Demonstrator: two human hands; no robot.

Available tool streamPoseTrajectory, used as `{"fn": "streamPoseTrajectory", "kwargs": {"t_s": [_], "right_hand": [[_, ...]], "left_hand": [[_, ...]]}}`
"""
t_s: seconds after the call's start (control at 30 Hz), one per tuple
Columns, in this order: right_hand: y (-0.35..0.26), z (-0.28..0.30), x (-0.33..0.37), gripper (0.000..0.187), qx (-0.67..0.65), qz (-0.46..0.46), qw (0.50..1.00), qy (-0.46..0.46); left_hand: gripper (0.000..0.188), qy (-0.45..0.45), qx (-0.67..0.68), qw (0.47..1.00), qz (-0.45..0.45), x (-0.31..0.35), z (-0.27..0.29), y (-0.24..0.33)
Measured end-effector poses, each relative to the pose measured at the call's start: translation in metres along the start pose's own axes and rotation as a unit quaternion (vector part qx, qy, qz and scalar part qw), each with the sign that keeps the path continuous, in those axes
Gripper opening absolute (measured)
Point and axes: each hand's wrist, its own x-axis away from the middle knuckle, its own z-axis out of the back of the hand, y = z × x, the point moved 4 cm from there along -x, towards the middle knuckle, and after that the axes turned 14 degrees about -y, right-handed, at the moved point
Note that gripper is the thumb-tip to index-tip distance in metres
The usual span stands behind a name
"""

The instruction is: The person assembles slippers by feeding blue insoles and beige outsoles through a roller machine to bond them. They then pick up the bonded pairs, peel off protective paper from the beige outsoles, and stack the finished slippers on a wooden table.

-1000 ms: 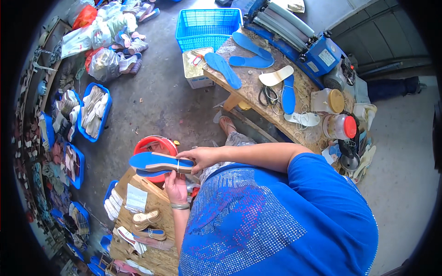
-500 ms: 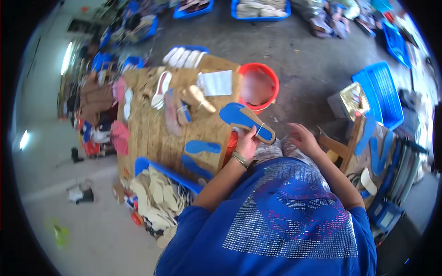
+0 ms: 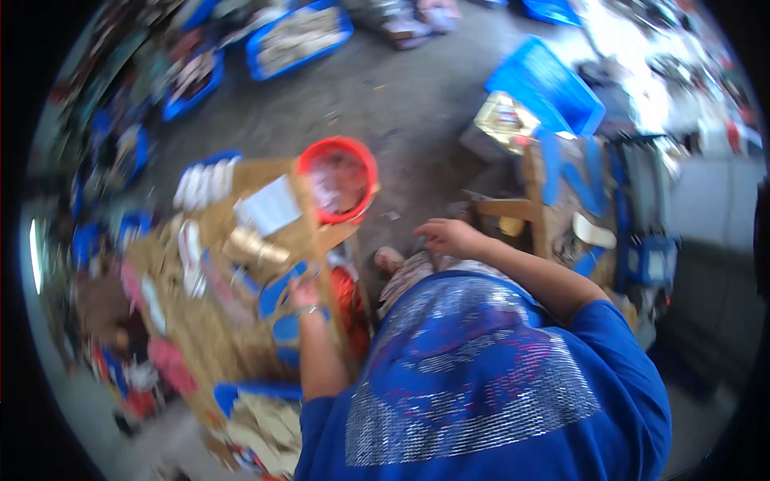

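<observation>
My left hand (image 3: 305, 293), blurred by motion, is over the right part of the wooden table (image 3: 192, 337). It looks closed on a blue insole (image 3: 281, 290), whose heel end I cannot make out. Just nearer on the table is another blue insole (image 3: 285, 330), partly behind my left wrist. Above my lap my right hand (image 3: 451, 239) hangs with bent fingers a little apart, and I see nothing in it. A pale gold shoe part (image 3: 258, 244) and a white sandal sole (image 3: 191, 255) lie farther off on the table.
A red bucket (image 3: 371, 172) stands past the table's far right corner, near a white sheet (image 3: 269, 205). Pale pieces fill a blue bin (image 3: 233, 397) at the near edge. To my right a small bench (image 3: 536, 216) carries blue insoles, with a blue crate (image 3: 561, 84) beyond it.
The view has turned to the right. My left hand has moved from over my lap leftward to the table with the blue insole. My right hand has come inward over my lap.
</observation>
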Motion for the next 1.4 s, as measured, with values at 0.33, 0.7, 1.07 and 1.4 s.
{"fn": "streamPoseTrajectory", "kwargs": {"t_s": [0.33, 0.7, 1.07, 1.4], "right_hand": [[0.130, 0.102, 0.173, 0.029, -0.032, -0.236, 0.905, 0.352], [0.274, 0.142, 0.258, 0.062, -0.037, -0.440, 0.790, 0.425], [0.299, 0.136, 0.228, 0.063, -0.125, -0.409, 0.757, 0.494], [0.209, 0.143, 0.218, 0.028, -0.598, 0.022, 0.763, 0.245]], "left_hand": [[0.047, 0.363, -0.409, 0.827, 0.129, 0.004, -0.051, 0.012], [0.055, 0.002, -0.645, 0.760, 0.079, -0.025, -0.318, -0.250], [0.056, -0.294, -0.600, 0.678, 0.306, -0.037, -0.433, -0.436], [0.052, -0.274, -0.410, 0.709, 0.504, -0.026, -0.460, -0.496]]}}
